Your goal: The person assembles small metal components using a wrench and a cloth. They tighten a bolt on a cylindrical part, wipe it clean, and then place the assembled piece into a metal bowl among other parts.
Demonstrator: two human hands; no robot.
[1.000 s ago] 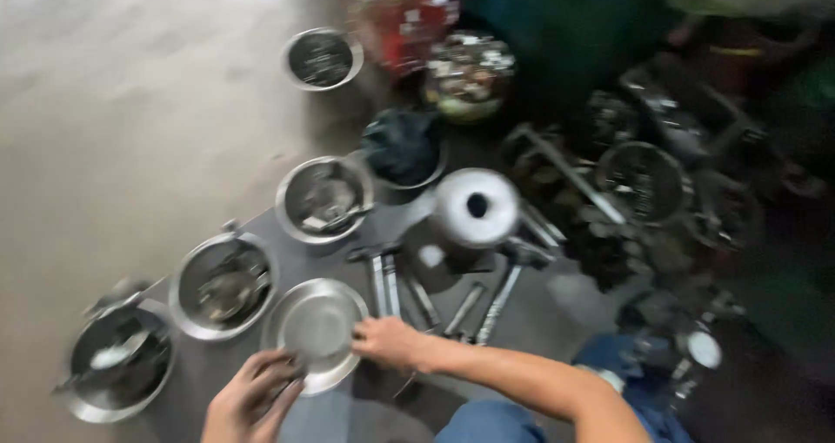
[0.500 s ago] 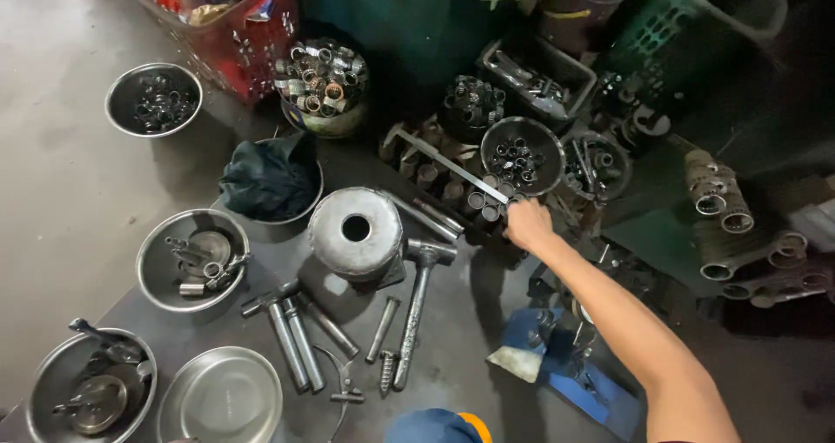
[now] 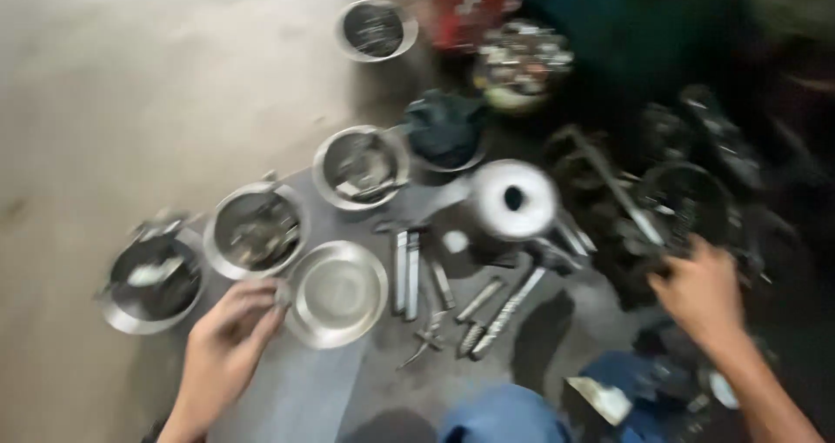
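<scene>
My left hand (image 3: 228, 334), fingers curled, touched the rim of the empty shallow steel bowl (image 3: 337, 293). My right hand (image 3: 701, 293) rested on blurred dark engine parts (image 3: 687, 204); its grip was indiscernible. A blurred red package (image 3: 465, 13) stood beyond.

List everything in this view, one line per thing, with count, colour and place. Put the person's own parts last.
empty steel bowl: 1, silver, bottom centre, beside the left hand
steel bowls with small parts: 4, silver, three in a diagonal row at left, one at top centre
dark cloth in a bowl: 1, dark green-black, upper centre
domed metal cover: 1, silver, with a hole in its top, centre
hand tools: several, grey metal, on the floor below the cover
dark engine parts: a blurred pile, black, right
floor: grey concrete
left hand: 1, fingers at the empty bowl's rim
right hand: 1, on the dark parts, grip blurred
</scene>
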